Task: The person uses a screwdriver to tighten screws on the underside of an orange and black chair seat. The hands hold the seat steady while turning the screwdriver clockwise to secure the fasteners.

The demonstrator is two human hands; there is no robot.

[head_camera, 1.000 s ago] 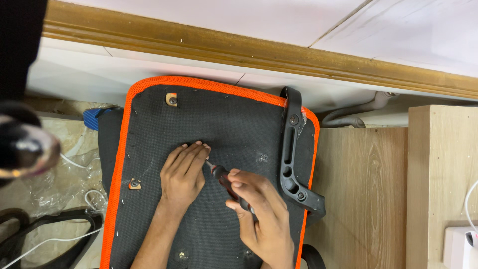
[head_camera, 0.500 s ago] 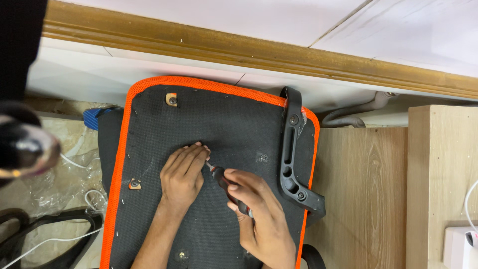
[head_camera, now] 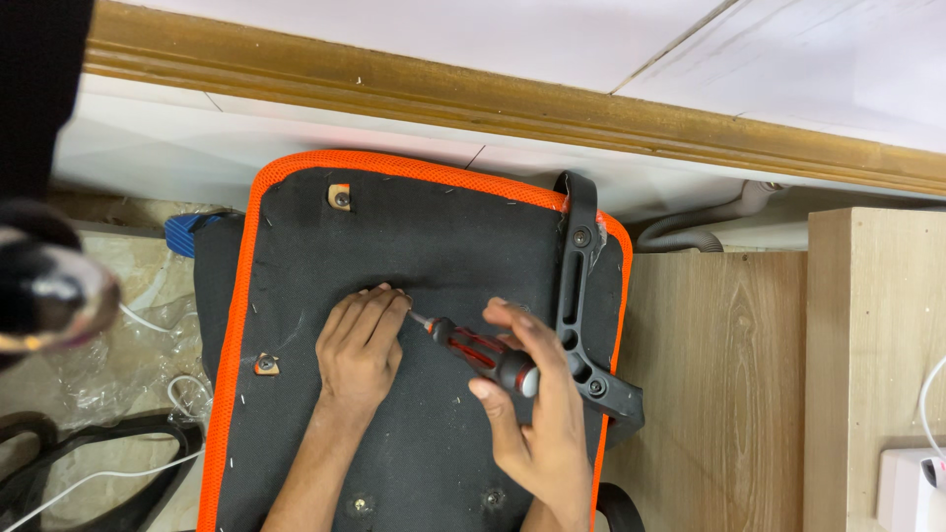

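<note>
Gripping a screwdriver (head_camera: pixel 480 352), the right hand (head_camera: pixel 532 414) works a mid-seat (head_camera: pixel 463 246) screw beside the flat, open left hand (head_camera: pixel 360 345); armrest bracket (head_camera: pixel 576 296) already bolted on, other holes bare.

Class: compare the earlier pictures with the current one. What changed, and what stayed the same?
The right hand loosened its grip on the screwdriver, fingers opening and shifting right, so more handle shows. The left hand stayed flat on the seat; the armrest bracket did not move.

1. White wall panels (head_camera: pixel 414 34) with brown wooden trim (head_camera: pixel 493 99).
2. Light wood-grain cabinet panels (head_camera: pixel 714 394).
3. Grey corrugated hose (head_camera: pixel 690 234).
4. Clear plastic sheet (head_camera: pixel 118 365) on marbled floor.
</note>
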